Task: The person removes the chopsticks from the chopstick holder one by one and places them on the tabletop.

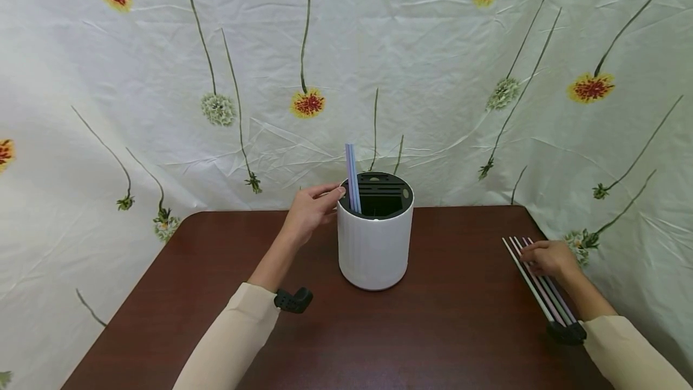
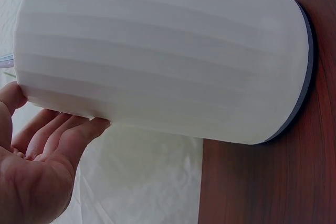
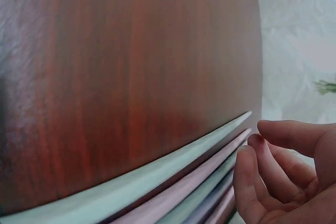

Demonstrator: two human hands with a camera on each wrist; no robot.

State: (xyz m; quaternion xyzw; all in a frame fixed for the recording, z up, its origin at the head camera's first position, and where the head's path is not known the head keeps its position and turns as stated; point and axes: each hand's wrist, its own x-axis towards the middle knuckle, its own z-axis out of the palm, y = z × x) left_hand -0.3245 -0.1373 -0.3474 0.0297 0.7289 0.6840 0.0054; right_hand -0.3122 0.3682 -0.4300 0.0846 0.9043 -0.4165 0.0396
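Ribbed white holder (image 1: 375, 251), perhaps ceramic.

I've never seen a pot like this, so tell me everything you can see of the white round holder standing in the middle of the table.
The white ribbed cylindrical holder stands upright near the middle of the dark red-brown wooden table. It looks like ceramic or plastic, with a dark base ring and a black slotted insert on top with one large opening. Two pale straws, bluish and lilac, stand in it at the left edge. The left hand touches its upper rim with straight fingers.
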